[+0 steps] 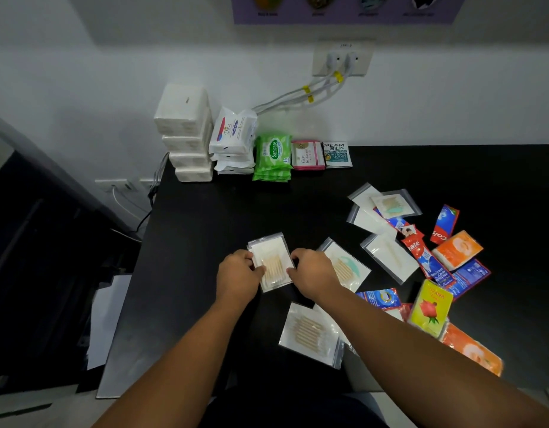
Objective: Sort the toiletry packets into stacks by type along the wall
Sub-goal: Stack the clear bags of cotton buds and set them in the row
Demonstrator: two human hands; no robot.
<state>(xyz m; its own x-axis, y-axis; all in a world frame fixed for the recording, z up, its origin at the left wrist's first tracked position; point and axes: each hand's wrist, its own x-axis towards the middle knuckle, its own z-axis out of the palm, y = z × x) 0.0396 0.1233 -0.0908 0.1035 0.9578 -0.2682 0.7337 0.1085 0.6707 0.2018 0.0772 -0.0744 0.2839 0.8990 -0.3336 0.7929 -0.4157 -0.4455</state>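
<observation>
Packets: I am squaring a small stack of clear cotton-swab packets (271,264) on the black table (205,217).
Left hand (237,273): pinching its left edge.
Right hand (312,273): pinching its right edge, apparently.

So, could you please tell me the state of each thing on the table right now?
Clear cotton-swab packets: held by left hand and right hand.
Green Sanicare packs: stacked by wall.
White soap bars: stacked.
Toothpaste sachets: loose, unsorted.
</observation>
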